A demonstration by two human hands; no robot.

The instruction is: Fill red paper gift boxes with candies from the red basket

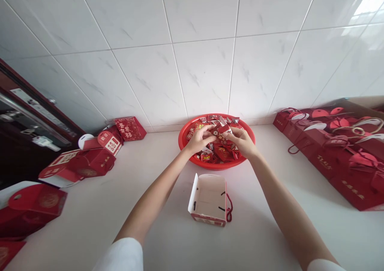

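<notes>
Near the far edge of the white table, close to the tiled wall, both hands meet above a red plastic basket of wrapped sweets. The two bare forearms reach forward from white sleeves at the lower corners of the view, slanting inward so that they converge over the basket. The left hand comes in from the left with its palm turned inward, thumb low and fingers stretched toward the right, their tips closed on the near side of a red printed packet. The right hand mirrors it, wrist bent inward, thumb and fingers pinching the packet's right end. The packet is thus held between the hands, above the sweets. Between the forearms, nearer than the basket, an open gift box shows its white inside, a red cord handle at its right. Red gift boxes line the table's left side; more cord-handled boxes crowd its far right corner.
</notes>
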